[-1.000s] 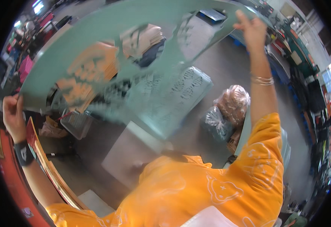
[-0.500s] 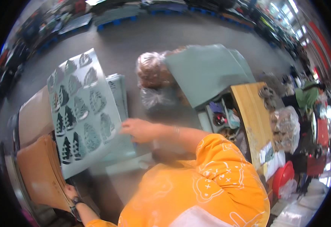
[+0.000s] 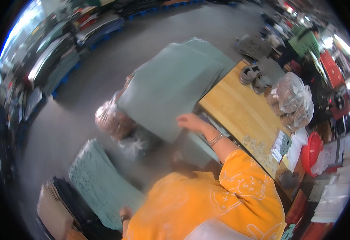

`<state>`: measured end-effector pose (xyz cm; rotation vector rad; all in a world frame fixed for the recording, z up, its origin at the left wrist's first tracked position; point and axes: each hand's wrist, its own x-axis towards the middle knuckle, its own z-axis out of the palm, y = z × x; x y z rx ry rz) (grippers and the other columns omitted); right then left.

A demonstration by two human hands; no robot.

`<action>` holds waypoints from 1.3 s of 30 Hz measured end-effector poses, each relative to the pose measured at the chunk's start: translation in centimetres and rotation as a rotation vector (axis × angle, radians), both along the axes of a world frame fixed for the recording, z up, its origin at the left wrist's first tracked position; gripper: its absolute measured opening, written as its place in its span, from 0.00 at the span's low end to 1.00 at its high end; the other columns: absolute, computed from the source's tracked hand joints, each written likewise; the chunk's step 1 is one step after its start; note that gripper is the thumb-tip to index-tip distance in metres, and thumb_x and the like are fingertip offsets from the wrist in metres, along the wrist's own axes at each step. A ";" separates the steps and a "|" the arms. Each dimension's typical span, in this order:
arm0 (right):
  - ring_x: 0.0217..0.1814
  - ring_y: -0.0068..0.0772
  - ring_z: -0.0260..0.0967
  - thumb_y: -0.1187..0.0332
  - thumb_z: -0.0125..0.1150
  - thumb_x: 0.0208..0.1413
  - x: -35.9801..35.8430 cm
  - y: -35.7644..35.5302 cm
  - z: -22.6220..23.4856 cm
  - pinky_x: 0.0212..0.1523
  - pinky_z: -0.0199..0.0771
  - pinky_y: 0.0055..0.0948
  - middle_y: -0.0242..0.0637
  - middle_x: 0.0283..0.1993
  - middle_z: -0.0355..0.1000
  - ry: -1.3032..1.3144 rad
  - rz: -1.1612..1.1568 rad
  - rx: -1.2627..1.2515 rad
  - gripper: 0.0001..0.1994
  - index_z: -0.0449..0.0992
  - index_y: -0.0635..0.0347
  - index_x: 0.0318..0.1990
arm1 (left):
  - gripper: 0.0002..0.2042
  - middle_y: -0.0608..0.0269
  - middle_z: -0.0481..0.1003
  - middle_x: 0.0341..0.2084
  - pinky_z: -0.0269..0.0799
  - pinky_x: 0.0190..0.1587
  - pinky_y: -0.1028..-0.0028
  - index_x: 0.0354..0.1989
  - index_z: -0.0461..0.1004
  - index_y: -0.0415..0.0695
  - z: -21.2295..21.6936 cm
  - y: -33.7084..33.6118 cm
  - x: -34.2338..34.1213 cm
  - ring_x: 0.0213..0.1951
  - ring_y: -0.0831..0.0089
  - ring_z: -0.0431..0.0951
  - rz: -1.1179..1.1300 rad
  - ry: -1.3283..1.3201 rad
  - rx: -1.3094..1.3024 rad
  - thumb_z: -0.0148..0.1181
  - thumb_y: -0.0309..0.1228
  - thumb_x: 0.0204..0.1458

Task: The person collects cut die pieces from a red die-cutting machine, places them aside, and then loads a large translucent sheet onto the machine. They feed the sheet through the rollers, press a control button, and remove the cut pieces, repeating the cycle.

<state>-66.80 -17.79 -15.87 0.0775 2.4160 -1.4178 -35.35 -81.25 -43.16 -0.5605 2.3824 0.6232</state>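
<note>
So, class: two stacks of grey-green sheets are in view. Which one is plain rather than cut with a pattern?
The upper stack under the right hand; the lower-left stack shows cut-out shapes.

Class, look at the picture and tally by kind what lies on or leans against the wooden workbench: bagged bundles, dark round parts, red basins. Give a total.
Clear plastic bags of brownish pieces: 1 cluster, counted as 1
Dark round parts: 2
Red basin: 1
Total: 4

Two hands are showing: right hand (image 3: 191,121) touching one plain green stack (image 3: 171,86); left hand (image 3: 125,212) gripping one patterned sheet (image 3: 99,184).
</note>
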 end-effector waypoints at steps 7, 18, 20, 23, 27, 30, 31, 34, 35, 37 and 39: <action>0.50 0.31 0.72 0.66 0.57 0.56 -9.0 13.6 -1.2 0.51 0.71 0.29 0.39 0.48 0.75 0.003 -0.370 -0.168 0.17 0.73 0.63 0.51 | 0.13 0.68 0.74 0.26 0.65 0.24 0.82 0.46 0.72 0.40 10.7 21.4 -38.8 0.25 0.81 0.72 0.190 0.513 0.715 0.57 0.33 0.56; 0.45 0.24 0.71 0.69 0.57 0.58 -15.1 18.2 -6.9 0.46 0.72 0.26 0.35 0.43 0.75 0.015 -0.654 -0.216 0.13 0.74 0.63 0.48 | 0.32 0.61 0.66 0.34 0.63 0.26 0.64 0.49 0.66 0.49 -12.0 30.4 -51.2 0.28 0.64 0.67 0.407 -0.219 0.509 0.56 0.61 0.43; 0.48 0.27 0.70 0.68 0.56 0.58 -16.3 17.2 -7.4 0.50 0.71 0.28 0.37 0.46 0.74 -0.078 -0.581 -0.211 0.13 0.73 0.62 0.49 | 0.38 0.60 0.64 0.43 0.61 0.34 0.60 0.53 0.63 0.52 -16.1 32.0 -49.4 0.37 0.60 0.65 0.713 -0.326 0.545 0.54 0.69 0.41; 0.50 0.28 0.69 0.65 0.55 0.59 -15.7 12.1 -9.9 0.52 0.68 0.28 0.37 0.47 0.74 -0.146 -0.362 -0.316 0.14 0.73 0.61 0.49 | 0.46 0.62 0.60 0.61 0.57 0.55 0.56 0.64 0.56 0.56 -19.5 35.3 -47.3 0.58 0.60 0.60 0.975 -0.197 0.757 0.52 0.71 0.40; 0.49 0.27 0.69 0.62 0.56 0.59 -9.5 4.4 -14.5 0.51 0.69 0.29 0.37 0.46 0.73 -0.631 -0.070 -0.503 0.15 0.73 0.61 0.49 | 0.42 0.64 0.59 0.63 0.54 0.62 0.58 0.65 0.57 0.53 -20.3 36.1 -45.1 0.63 0.62 0.58 1.127 -0.150 1.028 0.54 0.65 0.45; 0.46 0.30 0.69 0.58 0.59 0.57 -4.6 2.8 -17.5 0.47 0.71 0.29 0.39 0.45 0.72 -1.153 -0.369 -0.428 0.23 0.67 0.65 0.54 | 0.35 0.65 0.65 0.58 0.56 0.62 0.58 0.61 0.62 0.49 -18.8 33.4 -43.6 0.59 0.62 0.63 1.045 -0.235 1.084 0.56 0.59 0.49; 0.45 0.30 0.69 0.56 0.61 0.55 -3.2 3.3 -18.0 0.46 0.71 0.29 0.40 0.45 0.71 -1.105 -0.461 -0.334 0.30 0.60 0.65 0.59 | 0.32 0.65 0.68 0.57 0.57 0.62 0.58 0.59 0.64 0.48 -17.9 32.4 -43.4 0.58 0.63 0.65 0.997 -0.281 1.009 0.56 0.57 0.51; 0.59 0.34 0.61 0.49 0.61 0.53 -2.1 4.8 -19.6 0.57 0.63 0.34 0.45 0.60 0.61 -1.075 -0.676 -0.421 0.42 0.48 0.64 0.66 | 0.21 0.62 0.72 0.48 0.67 0.53 0.62 0.54 0.67 0.46 -13.7 31.5 -43.7 0.50 0.64 0.72 0.653 -0.197 0.975 0.60 0.38 0.53; 0.66 0.35 0.55 0.45 0.61 0.52 -2.6 4.9 -20.2 0.61 0.58 0.36 0.46 0.67 0.54 -1.100 -0.724 -0.425 0.46 0.44 0.63 0.69 | 0.21 0.62 0.72 0.47 0.67 0.52 0.63 0.54 0.66 0.44 -11.9 32.0 -44.4 0.49 0.65 0.72 0.601 -0.191 0.872 0.60 0.35 0.53; 0.69 0.36 0.51 0.43 0.61 0.51 -4.5 4.4 -21.7 0.64 0.53 0.39 0.43 0.71 0.45 -1.032 -0.714 -0.497 0.50 0.39 0.62 0.70 | 0.22 0.60 0.72 0.46 0.69 0.49 0.66 0.55 0.64 0.41 -7.3 33.5 -45.3 0.46 0.66 0.72 0.628 -0.065 0.794 0.61 0.30 0.53; 0.66 0.36 0.55 0.45 0.62 0.50 -6.8 1.8 -23.5 0.62 0.56 0.40 0.42 0.67 0.55 -1.004 -0.949 -0.754 0.45 0.48 0.63 0.68 | 0.21 0.59 0.72 0.45 0.70 0.48 0.67 0.54 0.64 0.38 -2.8 34.3 -46.4 0.44 0.67 0.73 0.483 0.060 0.769 0.61 0.28 0.52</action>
